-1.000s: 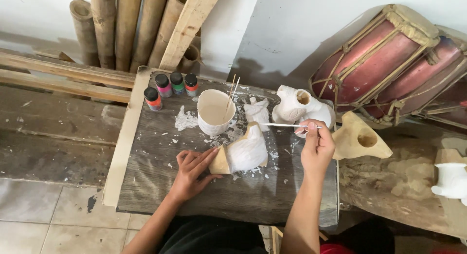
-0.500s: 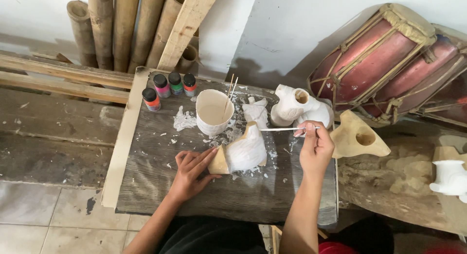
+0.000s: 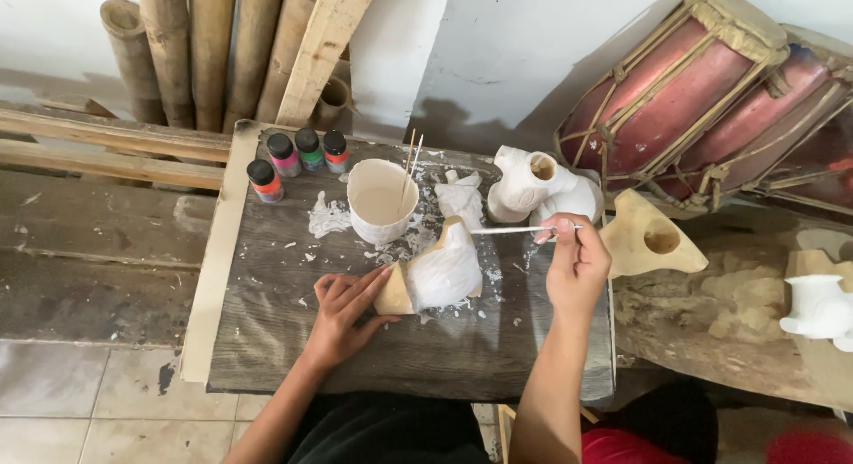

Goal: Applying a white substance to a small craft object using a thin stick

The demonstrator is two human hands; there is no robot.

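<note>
Right hand (image 3: pixel 577 268), one brush (image 3: pixel 520 230); four paint bottles (image 3: pixel 296 157)

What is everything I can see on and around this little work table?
carved piece: 1, mostly white, bare wood at one end, table centre
brush: 1, thin, white
cup: 1, white, holds sticks, behind the piece
paint bottles: 4, black caps, table's far left
painted figure: 1, white, far right
table: 1, grey wood, paint-spattered
bamboo poles: several, tan, against wall
drums: 2, reddish, right
unpainted carving: 1, pale wood, right
left hand: steadies the carved piece
right hand: holds the brush
</note>
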